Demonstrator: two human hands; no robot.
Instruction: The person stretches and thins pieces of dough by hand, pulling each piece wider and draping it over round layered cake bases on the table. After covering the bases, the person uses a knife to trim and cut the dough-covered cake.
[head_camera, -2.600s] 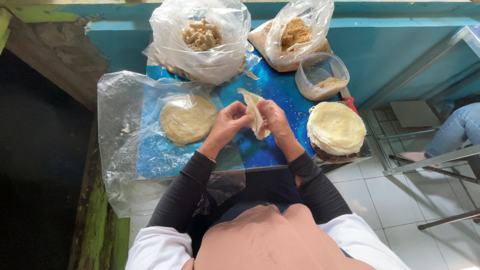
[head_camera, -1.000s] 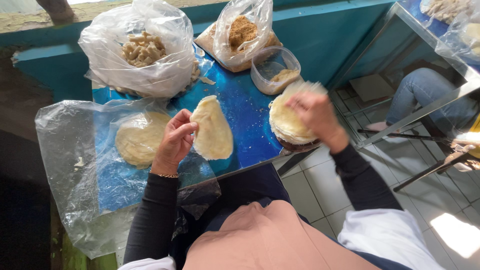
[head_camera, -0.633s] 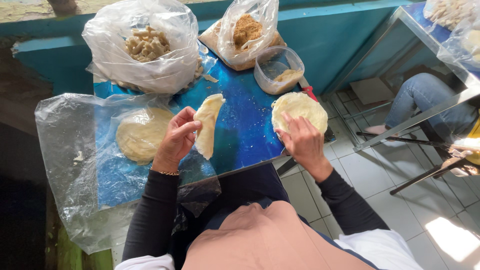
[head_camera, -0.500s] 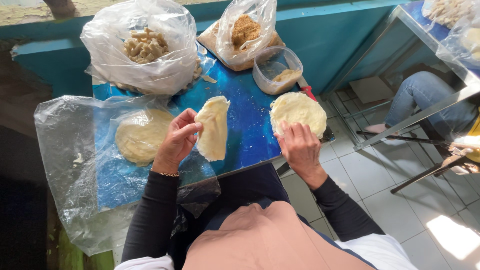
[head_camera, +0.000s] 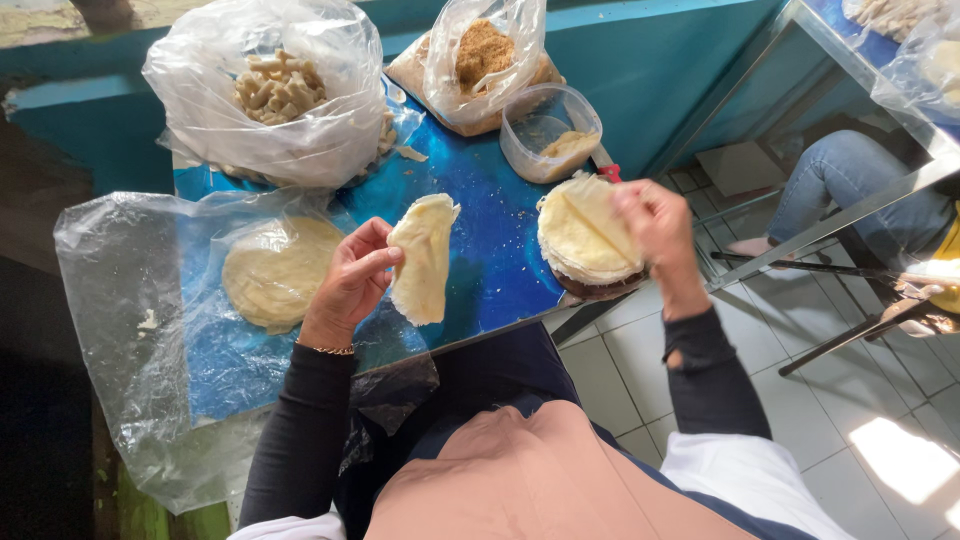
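My left hand (head_camera: 352, 282) holds a pale, floppy dough wrapper (head_camera: 423, 260) by its left edge above the blue table (head_camera: 490, 220). My right hand (head_camera: 655, 228) rests on the right edge of a stack of round wrappers (head_camera: 585, 232), pinching the top sheet, which shows a fold line across it. A flat pile of wrappers (head_camera: 275, 272) lies on a clear plastic sheet (head_camera: 130, 330) left of my left hand.
At the back stand a white plastic bag of rolled pieces (head_camera: 270, 90), a clear bag of brown crumbs (head_camera: 485, 55) and a small plastic tub (head_camera: 550, 135). Another person's leg in jeans (head_camera: 850, 185) and metal table legs (head_camera: 820, 250) are at the right, over a tiled floor.
My right hand has gone from pressing the near side of the stack to its right edge, lifting the top sheet. My left hand still holds the single wrapper, now hanging more open.
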